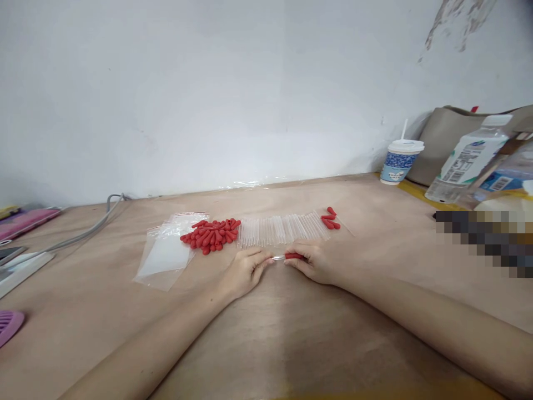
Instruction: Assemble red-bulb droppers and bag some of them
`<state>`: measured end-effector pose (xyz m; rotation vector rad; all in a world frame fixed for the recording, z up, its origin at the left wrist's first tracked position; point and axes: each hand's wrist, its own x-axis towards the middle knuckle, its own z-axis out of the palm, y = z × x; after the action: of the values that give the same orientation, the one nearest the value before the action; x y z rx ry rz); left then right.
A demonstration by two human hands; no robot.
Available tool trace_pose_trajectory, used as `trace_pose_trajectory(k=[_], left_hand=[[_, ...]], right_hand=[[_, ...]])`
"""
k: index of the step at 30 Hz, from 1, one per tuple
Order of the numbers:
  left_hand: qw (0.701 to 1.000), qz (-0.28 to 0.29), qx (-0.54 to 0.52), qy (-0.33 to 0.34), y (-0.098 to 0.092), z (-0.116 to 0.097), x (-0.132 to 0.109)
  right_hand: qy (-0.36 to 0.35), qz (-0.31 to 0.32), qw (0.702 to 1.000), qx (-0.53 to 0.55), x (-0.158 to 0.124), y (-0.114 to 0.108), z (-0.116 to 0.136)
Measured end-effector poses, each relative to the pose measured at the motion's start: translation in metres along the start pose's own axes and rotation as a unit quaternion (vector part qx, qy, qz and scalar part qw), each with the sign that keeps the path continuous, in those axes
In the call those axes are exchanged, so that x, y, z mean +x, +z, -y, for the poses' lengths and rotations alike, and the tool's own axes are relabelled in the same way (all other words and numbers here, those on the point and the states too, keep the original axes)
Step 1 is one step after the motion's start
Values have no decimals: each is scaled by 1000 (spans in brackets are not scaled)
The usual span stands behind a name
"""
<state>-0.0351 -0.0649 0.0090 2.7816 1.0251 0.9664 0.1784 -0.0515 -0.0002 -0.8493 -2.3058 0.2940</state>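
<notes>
Between thumb and fingers, my left hand [249, 270] pinches a clear glass dropper tube [278, 258]. My right hand [313, 261] is closed on a red rubber dropper bulb [293, 256], which meets the tube's right end; how far the tube sits inside it is hidden by my fingers. Just beyond my hands lies a row of clear dropper tubes [278, 229], side by side. A heap of red rubber bulbs [212, 234] is left of the row. Several more red bulbs [330, 218] lie at its right end.
Clear zip bags [162, 261] lie left of the heap. A grey cable [94, 229] runs along the left side, near a purple object [10, 325]. At right stand a lidded paper cup [398, 163], a plastic bottle [468, 161] and a grey bag [435, 139]. The wall [250, 100] closes off the back.
</notes>
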Motion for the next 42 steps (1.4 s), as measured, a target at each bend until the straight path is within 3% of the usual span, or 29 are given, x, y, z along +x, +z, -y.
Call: trace_pose_trajectory(k=[5,9,14,16,19,22,25,28,31,35,42], left_hand=[[1000,4,-6,-15,0,0,1],[999,2,-24,-27,1,0,0],[997,-17,-52,-59,-2,2,-4],[994,-35,-60,-87,-3,4,-5],[990,-39,-72,-113,-3,6,-5],[991,-10,-76,-111,-1,5,-5],[991,14,-88,-103,-1,5,-5],[990,21,-96,-101,-1,4,-5],[990,24,-95,-104,-1,4,-5],[990,26,-91,-104,-2,3,-4],[990,31,-84,-107,-1,3,-4]], right_hand=[[0,-6,999,38,2,-1,-3],[9,-22,990,139,5,1,-6],[125,-80,933,328,11,-5,-12],[175,-106,908,366,17,-21,-20],[228,-185,878,377,32,-63,-42],[258,-246,877,323,44,-107,-72],[299,-285,868,277,44,-126,-103],[403,-225,864,204,31,-114,-128],[456,-167,866,119,17,-92,-145],[483,-123,862,87,10,-75,-151],[498,-81,858,96,13,-72,-146]])
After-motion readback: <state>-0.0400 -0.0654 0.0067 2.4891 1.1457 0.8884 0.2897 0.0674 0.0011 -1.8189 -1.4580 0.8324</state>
